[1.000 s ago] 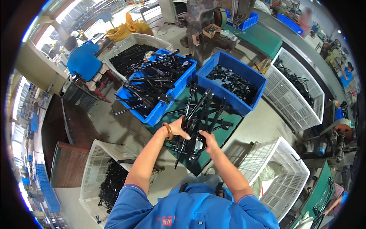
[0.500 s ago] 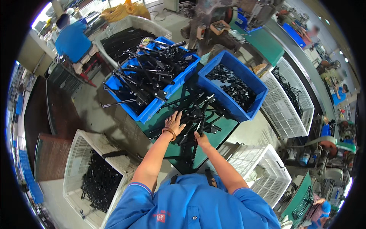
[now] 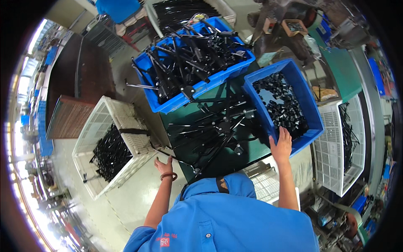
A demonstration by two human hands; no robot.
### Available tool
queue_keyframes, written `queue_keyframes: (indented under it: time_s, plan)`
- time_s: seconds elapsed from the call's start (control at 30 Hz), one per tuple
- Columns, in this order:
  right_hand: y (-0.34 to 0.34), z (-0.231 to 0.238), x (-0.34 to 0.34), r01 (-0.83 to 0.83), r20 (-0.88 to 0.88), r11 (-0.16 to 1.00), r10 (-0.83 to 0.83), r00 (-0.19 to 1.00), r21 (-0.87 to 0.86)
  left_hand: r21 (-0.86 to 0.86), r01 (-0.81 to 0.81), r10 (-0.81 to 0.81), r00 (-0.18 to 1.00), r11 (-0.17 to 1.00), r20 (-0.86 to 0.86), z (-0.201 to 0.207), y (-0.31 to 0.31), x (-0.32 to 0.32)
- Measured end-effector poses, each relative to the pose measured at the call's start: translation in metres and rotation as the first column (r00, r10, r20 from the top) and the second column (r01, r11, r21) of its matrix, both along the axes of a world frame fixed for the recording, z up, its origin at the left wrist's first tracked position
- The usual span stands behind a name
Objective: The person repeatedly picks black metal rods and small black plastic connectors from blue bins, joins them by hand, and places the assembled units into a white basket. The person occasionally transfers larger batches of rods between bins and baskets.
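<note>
My left hand (image 3: 164, 166) is at the table's near left corner, fingers apart and holding nothing. Just beyond it, a thin black rod (image 3: 181, 161) sticks out past the table edge; whether a fingertip touches it I cannot tell. My right hand (image 3: 281, 147) reaches over the near rim of a blue bin (image 3: 308, 138), fingers stretched toward the small black parts (image 3: 282, 110) inside. Between my hands, a tangled heap of black metal rod assemblies (image 3: 224, 126) with brackets lies on the green tabletop (image 3: 256, 152).
A blue crate (image 3: 201, 90) heaped with black rod assemblies stands at the table's far side. White plastic baskets stand on the left (image 3: 136, 140) and right (image 3: 329, 143), both holding black rods. A brown wooden bench (image 3: 69, 117) is at far left; another person's blue shirt (image 3: 117, 8) shows behind.
Both hands have left the heap: my left moved left past the table edge, my right moved right to the bin of small parts. The whole view has shifted and turned.
</note>
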State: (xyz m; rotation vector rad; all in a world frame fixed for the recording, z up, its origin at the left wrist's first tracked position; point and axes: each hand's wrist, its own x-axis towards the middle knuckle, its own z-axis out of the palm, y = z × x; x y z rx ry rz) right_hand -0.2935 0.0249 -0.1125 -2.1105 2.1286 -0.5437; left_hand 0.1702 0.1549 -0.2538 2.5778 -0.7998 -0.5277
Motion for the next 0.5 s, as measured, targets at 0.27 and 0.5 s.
queue_keyframes:
  time_s: [0.27,0.5]
  plan:
    - [-0.002,-0.076,0.035,-0.116,0.023,0.993,0.115,0.993,0.039,0.003,-0.567,0.374,0.539,0.824,-0.755,-0.067,-0.032,-0.013]
    - [-0.006,-0.043,0.011,-0.158,0.279,0.974,0.108,0.954,0.164,-0.264,-0.67,0.215,0.543,0.694,-0.812,-0.012,-0.037,-0.025]
